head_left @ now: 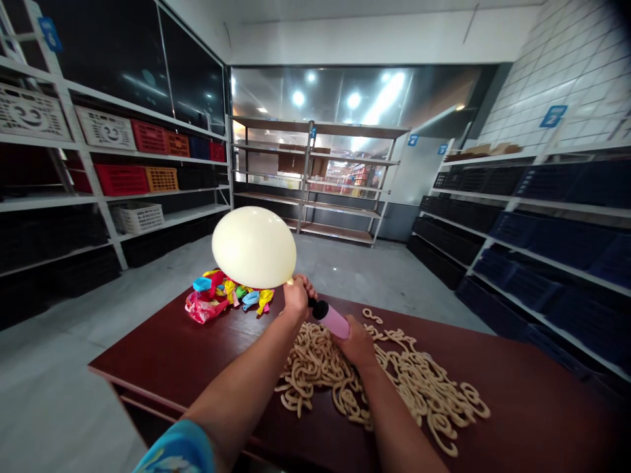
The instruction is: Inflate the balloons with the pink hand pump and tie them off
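— What's nearest?
— Matte tan loops (320, 358), rope-like and tangled, heaped on a smooth dark-red table (167, 351).
— And the hands?
— The right hand (359, 341) wraps a lilac, black-ended cylindrical pump (336, 322); the left hand (297, 297) is curled tight, pinching the neck of a balloon (254, 246).
— How does that look?
— Cream, taut, glossy, egg-shaped, held above the table. Limp, wrinkled coloured balloons (251, 300) lie just beyond; farther, metal shelves (340, 228).
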The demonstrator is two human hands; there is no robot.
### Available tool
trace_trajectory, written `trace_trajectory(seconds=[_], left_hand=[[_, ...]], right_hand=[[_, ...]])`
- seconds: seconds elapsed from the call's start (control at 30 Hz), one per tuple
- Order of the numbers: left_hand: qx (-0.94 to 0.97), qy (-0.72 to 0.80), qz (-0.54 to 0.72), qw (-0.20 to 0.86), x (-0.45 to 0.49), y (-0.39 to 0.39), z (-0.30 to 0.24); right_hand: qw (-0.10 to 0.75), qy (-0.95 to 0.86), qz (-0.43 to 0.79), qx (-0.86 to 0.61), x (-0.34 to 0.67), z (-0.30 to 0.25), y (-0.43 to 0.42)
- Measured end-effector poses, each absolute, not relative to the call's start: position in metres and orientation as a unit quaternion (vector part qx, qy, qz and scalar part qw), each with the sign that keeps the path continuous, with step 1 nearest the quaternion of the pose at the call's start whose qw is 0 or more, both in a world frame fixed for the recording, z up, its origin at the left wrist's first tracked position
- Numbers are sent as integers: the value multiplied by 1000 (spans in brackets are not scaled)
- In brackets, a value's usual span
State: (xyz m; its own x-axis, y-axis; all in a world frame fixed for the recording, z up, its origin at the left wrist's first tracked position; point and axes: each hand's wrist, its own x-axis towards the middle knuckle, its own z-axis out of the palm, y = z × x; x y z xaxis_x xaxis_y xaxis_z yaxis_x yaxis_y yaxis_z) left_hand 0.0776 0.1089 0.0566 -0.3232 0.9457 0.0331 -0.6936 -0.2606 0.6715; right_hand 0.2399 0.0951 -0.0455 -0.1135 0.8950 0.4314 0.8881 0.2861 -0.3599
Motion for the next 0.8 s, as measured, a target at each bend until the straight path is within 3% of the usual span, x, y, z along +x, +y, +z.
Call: trace_trajectory(seconds=[0.17, 0.5, 0.8], left_hand=[[212, 282, 765, 539, 70, 108, 59], [275, 246, 791, 488, 6, 82, 128], [247, 277, 769, 521, 59, 102, 81]], right_hand=[[305, -756, -5, -579, 243, -45, 97], [361, -742, 21, -565, 246, -47, 101], [308, -741, -2, -596, 239, -48, 98]])
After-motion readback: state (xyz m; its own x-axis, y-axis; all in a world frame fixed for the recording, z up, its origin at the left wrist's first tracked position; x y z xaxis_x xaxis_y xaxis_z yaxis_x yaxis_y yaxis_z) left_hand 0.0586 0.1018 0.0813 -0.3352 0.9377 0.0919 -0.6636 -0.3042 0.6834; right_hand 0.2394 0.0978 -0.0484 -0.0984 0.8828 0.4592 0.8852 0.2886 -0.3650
